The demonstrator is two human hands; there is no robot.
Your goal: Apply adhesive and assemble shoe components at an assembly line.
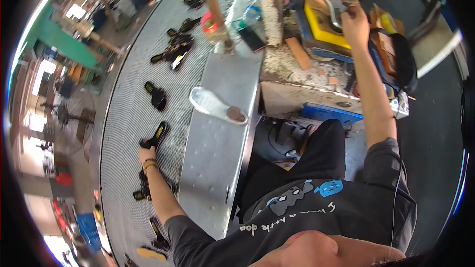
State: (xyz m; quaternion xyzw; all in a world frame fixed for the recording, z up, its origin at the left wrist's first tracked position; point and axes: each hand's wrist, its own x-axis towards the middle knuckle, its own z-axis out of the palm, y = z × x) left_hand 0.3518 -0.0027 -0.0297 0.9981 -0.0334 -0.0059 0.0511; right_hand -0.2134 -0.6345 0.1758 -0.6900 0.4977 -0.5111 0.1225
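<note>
On the mesh conveyor belt to my left lies a black sandal (161, 130), and the fingers of my left hand (147, 155) are closed on its dark strap end. Far to the right, my right hand (355, 27) is closed beside a metal-rimmed container (335, 10) that stands in a yellow tray (316, 20). What its fingers hold is too small and partly hidden to make out. Between my arms, a pale sole-shaped piece (210, 101) with a brown heel end rests on a metal ledge (208, 168).
More black sandals (156, 96) are spread along the belt (128, 113). A wooden post (213, 5) rises beside a red tape roll (210, 23) and a dark phone (252, 38). On the stained workbench (282, 71) lies a brown strip (298, 53). A black pouch (404, 64) sits at the bench's right.
</note>
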